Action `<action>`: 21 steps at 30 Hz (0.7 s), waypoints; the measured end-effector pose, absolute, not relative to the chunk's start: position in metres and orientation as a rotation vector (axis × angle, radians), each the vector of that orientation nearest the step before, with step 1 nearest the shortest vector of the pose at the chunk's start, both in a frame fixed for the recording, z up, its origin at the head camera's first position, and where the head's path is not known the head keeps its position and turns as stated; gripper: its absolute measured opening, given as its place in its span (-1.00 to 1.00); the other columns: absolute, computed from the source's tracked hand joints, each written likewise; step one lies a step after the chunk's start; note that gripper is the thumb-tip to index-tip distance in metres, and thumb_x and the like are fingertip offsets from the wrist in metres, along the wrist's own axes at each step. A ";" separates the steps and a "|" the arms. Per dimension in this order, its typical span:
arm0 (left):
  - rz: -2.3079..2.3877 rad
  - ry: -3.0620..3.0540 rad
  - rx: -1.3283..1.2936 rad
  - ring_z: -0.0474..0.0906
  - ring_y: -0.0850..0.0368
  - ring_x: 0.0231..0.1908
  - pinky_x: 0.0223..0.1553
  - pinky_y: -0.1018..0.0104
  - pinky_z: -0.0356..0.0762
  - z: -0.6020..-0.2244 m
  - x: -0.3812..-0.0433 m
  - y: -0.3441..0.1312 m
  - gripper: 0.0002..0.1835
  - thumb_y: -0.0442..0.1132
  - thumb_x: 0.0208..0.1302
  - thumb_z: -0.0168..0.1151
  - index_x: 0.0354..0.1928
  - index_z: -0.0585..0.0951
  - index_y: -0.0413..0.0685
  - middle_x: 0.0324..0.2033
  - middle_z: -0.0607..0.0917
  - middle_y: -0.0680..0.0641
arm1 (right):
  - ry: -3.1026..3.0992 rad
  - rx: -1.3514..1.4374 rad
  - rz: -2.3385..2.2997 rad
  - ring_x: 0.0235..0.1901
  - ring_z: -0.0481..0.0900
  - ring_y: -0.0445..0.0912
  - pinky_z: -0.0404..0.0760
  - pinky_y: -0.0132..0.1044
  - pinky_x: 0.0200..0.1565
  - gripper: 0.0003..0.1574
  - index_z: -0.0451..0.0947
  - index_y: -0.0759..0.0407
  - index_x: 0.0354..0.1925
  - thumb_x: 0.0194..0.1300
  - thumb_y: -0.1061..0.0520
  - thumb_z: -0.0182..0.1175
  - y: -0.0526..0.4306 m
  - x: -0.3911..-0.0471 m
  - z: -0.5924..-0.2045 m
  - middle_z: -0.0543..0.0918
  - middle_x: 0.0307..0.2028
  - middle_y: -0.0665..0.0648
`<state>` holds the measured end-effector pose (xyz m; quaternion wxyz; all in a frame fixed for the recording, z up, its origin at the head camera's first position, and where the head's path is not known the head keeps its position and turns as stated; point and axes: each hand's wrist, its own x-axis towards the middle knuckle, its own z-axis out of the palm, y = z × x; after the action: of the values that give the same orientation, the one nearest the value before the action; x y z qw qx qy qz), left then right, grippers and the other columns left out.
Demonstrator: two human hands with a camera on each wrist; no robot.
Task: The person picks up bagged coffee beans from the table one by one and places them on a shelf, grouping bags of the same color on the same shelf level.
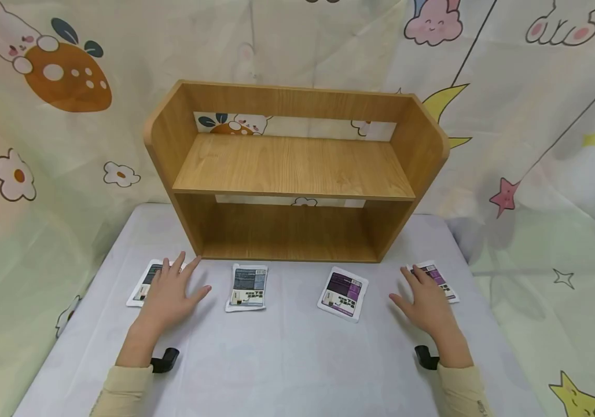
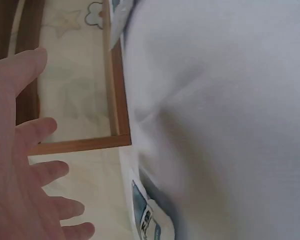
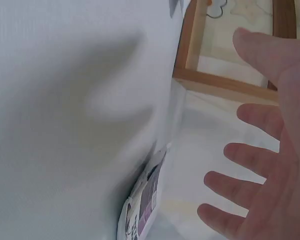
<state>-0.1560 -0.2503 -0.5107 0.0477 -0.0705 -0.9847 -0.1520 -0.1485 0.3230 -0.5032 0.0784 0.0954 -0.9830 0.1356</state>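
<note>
My left hand (image 1: 169, 298) hovers with spread fingers over the far-left packet (image 1: 143, 285), a flat white pouch with a blue-grey label that it partly hides. Spread in the same way, my right hand (image 1: 426, 304) is above the far-right packet (image 1: 440, 281), which has a purple label. Neither hand holds anything. Between them lie another blue-grey packet (image 1: 248, 288), apparently stacked on a second one, and another purple packet (image 1: 343, 293), slightly turned. In the left wrist view the blue-grey packet (image 2: 150, 220) lies below the fingers; in the right wrist view the purple packet (image 3: 145, 200) does.
A two-tier wooden shelf (image 1: 292, 168) stands at the back of the white-covered table (image 1: 287, 359), its front edge just behind the packets. Patterned cloth (image 1: 297, 58) hangs behind and at both sides. Black wrist cameras (image 1: 166, 360) sit at both cuffs.
</note>
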 end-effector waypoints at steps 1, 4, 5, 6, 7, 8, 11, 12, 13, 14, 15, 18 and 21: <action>-0.505 -2.999 -0.211 -0.12 -0.62 0.32 0.19 -0.48 -0.07 -0.508 -0.157 -0.251 -0.14 0.33 0.25 0.10 0.46 0.24 0.00 0.43 0.07 -0.38 | -2.947 0.284 0.422 0.22 0.27 0.41 0.27 0.33 0.14 -0.08 0.32 0.31 0.34 0.20 -0.16 0.33 0.325 -0.149 -0.502 0.27 0.30 0.49; -0.645 -2.988 -0.184 -0.09 -0.57 0.33 0.18 -0.46 -0.01 -0.501 -0.159 -0.254 -0.17 0.26 0.29 0.12 0.47 0.22 -0.01 0.44 0.05 -0.37 | -2.947 0.293 0.459 0.19 0.31 0.40 0.30 0.32 0.12 -0.18 0.36 0.36 0.30 0.24 -0.08 0.31 0.330 -0.150 -0.500 0.29 0.28 0.48; -0.697 -2.983 -0.171 -0.08 -0.55 0.34 0.18 -0.46 0.00 -0.498 -0.159 -0.255 -0.18 0.23 0.31 0.12 0.48 0.20 0.00 0.44 0.04 -0.36 | -2.943 0.298 0.467 0.18 0.33 0.40 0.31 0.31 0.11 -0.21 0.37 0.38 0.28 0.25 -0.06 0.30 0.331 -0.151 -0.500 0.31 0.27 0.48; -0.764 -2.972 -0.159 -0.07 -0.52 0.35 0.18 -0.45 0.01 -0.495 -0.160 -0.255 -0.20 0.20 0.32 0.13 0.49 0.18 0.00 0.45 0.02 -0.35 | -2.940 0.303 0.482 0.17 0.34 0.40 0.32 0.31 0.10 -0.23 0.38 0.39 0.26 0.25 -0.03 0.30 0.333 -0.151 -0.499 0.31 0.26 0.49; -0.824 -2.961 -0.146 -0.06 -0.49 0.36 0.17 -0.45 0.03 -0.493 -0.160 -0.256 -0.20 0.19 0.34 0.11 0.50 0.16 0.02 0.46 0.01 -0.34 | -2.940 0.305 0.495 0.16 0.34 0.40 0.32 0.31 0.10 -0.25 0.38 0.40 0.25 0.26 -0.02 0.29 0.335 -0.151 -0.499 0.32 0.25 0.49; -0.892 -2.938 -0.139 -0.06 -0.47 0.37 0.17 -0.45 0.03 -0.490 -0.161 -0.257 -0.21 0.17 0.36 0.10 0.50 0.15 0.01 0.46 0.00 -0.34 | -2.940 0.306 0.503 0.16 0.35 0.40 0.33 0.30 0.09 -0.27 0.39 0.40 0.24 0.28 -0.01 0.28 0.337 -0.151 -0.498 0.33 0.24 0.49; -1.100 -2.820 -0.138 -0.05 -0.43 0.38 0.17 -0.46 0.02 -0.481 -0.163 -0.259 -0.27 0.05 0.41 0.10 0.49 0.15 -0.05 0.44 0.02 -0.36 | -2.946 0.293 0.538 0.15 0.36 0.38 0.34 0.28 0.08 -0.32 0.41 0.39 0.22 0.30 -0.01 0.26 0.342 -0.152 -0.497 0.36 0.22 0.47; -1.160 -2.771 -0.144 -0.04 -0.42 0.38 0.18 -0.45 0.02 -0.478 -0.164 -0.260 -0.29 0.01 0.41 0.10 0.49 0.16 -0.07 0.44 0.04 -0.36 | -2.950 0.289 0.550 0.16 0.36 0.38 0.34 0.28 0.08 -0.33 0.41 0.39 0.22 0.31 -0.01 0.26 0.344 -0.152 -0.497 0.37 0.21 0.46; -1.224 -2.722 -0.153 -0.04 -0.43 0.37 0.18 -0.46 0.01 -0.475 -0.165 -0.260 -0.31 -0.03 0.43 0.10 0.48 0.16 -0.10 0.44 0.05 -0.37 | -2.953 0.287 0.561 0.15 0.37 0.37 0.35 0.27 0.08 -0.34 0.42 0.39 0.21 0.31 -0.01 0.25 0.345 -0.153 -0.496 0.39 0.20 0.45; -1.279 -2.679 -0.159 -0.03 -0.44 0.37 0.19 -0.44 0.01 -0.471 -0.166 -0.261 -0.32 -0.07 0.43 0.10 0.48 0.16 -0.11 0.43 0.07 -0.36 | -2.954 0.286 0.565 0.12 0.40 0.36 0.36 0.27 0.07 -0.35 0.42 0.38 0.21 0.32 -0.02 0.25 0.347 -0.153 -0.496 0.40 0.19 0.45; -1.326 -2.642 -0.161 -0.01 -0.43 0.37 0.20 -0.42 0.02 -0.467 -0.167 -0.262 -0.33 -0.09 0.44 0.10 0.48 0.15 -0.11 0.43 0.08 -0.34 | -2.954 0.283 0.575 0.11 0.41 0.35 0.37 0.26 0.06 -0.36 0.43 0.37 0.20 0.32 -0.02 0.25 0.349 -0.154 -0.495 0.42 0.18 0.43; -1.433 -2.559 -0.171 0.11 -0.44 0.32 0.18 -0.36 0.14 -0.454 -0.171 -0.266 -0.34 -0.13 0.47 0.06 0.51 0.10 -0.05 0.43 0.12 -0.29 | -2.953 0.279 0.592 0.10 0.41 0.35 0.37 0.26 0.04 -0.39 0.45 0.36 0.18 0.35 -0.03 0.22 0.353 -0.154 -0.493 0.44 0.15 0.43; -1.477 -2.527 -0.178 0.25 -0.44 0.26 0.12 -0.27 0.32 -0.441 -0.176 -0.270 -0.35 -0.14 0.50 0.00 0.52 0.05 -0.02 0.42 0.16 -0.29 | -2.947 0.269 0.601 0.05 0.46 0.35 0.41 0.26 0.00 -0.40 0.45 0.36 0.17 0.35 -0.03 0.22 0.358 -0.154 -0.491 0.43 0.15 0.44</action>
<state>-0.1759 -0.2700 -0.4406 0.1043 -0.0604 -0.8570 -0.5010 -0.1540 0.3583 -0.4912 0.0611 0.0891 -0.9741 0.1988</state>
